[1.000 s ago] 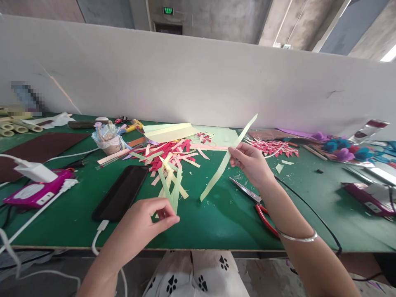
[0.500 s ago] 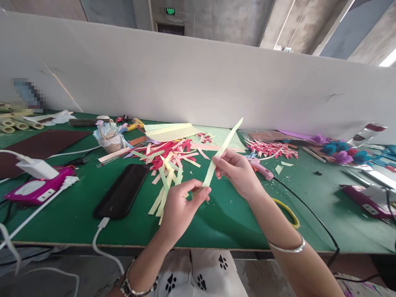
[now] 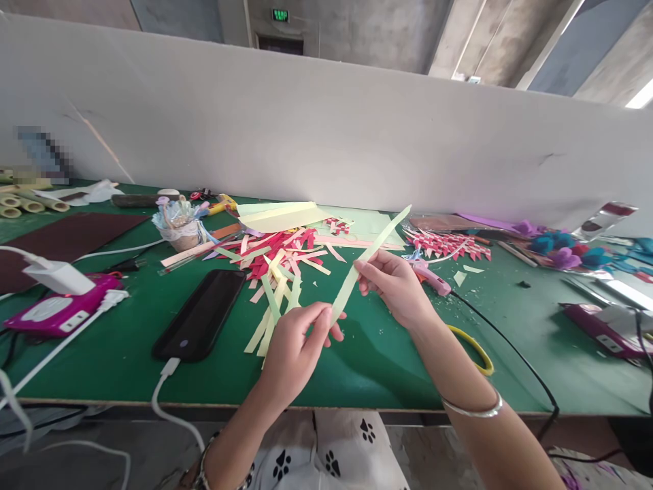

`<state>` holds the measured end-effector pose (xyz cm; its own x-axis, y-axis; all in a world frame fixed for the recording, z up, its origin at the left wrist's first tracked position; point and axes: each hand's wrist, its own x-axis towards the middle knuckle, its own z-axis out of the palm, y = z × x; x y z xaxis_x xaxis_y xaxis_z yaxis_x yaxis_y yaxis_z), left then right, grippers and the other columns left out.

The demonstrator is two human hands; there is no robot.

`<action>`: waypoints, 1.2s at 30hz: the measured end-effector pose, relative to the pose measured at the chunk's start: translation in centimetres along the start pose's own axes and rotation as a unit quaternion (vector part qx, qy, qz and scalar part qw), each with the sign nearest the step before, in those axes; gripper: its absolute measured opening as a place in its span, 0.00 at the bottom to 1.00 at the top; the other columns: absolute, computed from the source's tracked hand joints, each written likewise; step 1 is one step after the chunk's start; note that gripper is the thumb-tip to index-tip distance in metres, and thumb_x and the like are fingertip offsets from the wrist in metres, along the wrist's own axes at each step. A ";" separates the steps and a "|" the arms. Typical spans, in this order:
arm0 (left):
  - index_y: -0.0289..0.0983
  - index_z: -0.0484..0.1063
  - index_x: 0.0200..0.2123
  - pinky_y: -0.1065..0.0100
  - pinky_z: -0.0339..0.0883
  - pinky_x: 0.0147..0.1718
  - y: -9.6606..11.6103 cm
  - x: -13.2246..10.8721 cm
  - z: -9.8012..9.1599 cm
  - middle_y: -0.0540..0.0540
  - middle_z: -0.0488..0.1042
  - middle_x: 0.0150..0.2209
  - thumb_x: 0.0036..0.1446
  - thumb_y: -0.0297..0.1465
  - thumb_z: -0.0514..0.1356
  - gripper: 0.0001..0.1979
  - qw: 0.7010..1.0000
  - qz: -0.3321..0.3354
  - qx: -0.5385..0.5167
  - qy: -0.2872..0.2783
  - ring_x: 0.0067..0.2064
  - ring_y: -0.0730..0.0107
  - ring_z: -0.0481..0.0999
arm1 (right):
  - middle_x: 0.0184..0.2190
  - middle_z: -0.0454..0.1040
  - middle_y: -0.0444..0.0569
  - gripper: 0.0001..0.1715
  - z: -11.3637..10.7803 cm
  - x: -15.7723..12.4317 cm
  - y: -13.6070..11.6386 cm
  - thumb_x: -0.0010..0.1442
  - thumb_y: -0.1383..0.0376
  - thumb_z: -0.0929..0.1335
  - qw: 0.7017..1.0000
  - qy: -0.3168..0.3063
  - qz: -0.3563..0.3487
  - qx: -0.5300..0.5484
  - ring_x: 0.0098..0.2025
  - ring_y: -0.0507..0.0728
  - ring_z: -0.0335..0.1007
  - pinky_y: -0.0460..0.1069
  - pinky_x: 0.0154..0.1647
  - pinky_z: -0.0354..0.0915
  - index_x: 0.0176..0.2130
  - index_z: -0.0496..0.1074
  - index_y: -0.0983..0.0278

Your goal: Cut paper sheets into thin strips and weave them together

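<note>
One long pale-green paper strip [image 3: 364, 262] is held at frame centre, slanting to upper right. Its lower end is pinched by the left hand [image 3: 296, 347], fingers closed on it; its mid part is pinched by the right hand [image 3: 395, 286]. One black phone [image 3: 201, 314] lies at lower left, w/ one pile of red & yellow paper strips [image 3: 278, 262] seen behind.

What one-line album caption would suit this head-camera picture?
Left hand and right hand hold one pale green paper strip over a green table littered with coloured strips.

Craft workshop, green worktable [image 3: 127, 354], paper strips [image 3: 275, 262], glue gun [image 3: 428, 275]
</note>
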<state>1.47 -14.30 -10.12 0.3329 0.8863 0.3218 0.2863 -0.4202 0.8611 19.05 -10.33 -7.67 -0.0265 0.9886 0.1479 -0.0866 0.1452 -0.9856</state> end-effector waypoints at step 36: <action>0.37 0.68 0.27 0.77 0.58 0.18 -1.0 0.3 1.0 0.51 0.73 0.21 0.61 0.37 0.49 0.15 0.999 -0.040 0.017 0.026 0.20 0.78 0.68 | 0.17 0.68 0.40 0.15 0.0 -0.2 1.1 0.49 0.57 0.72 1.000 0.006 -0.003 0.011 0.19 0.46 0.63 0.43 0.22 0.62 0.25 0.68 0.65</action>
<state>2.24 -13.78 -11.29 0.2614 0.9256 0.2737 0.3407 -0.3537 0.8711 18.97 -10.42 -8.76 -0.0138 0.9882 0.1527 -0.1084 0.1503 -0.9827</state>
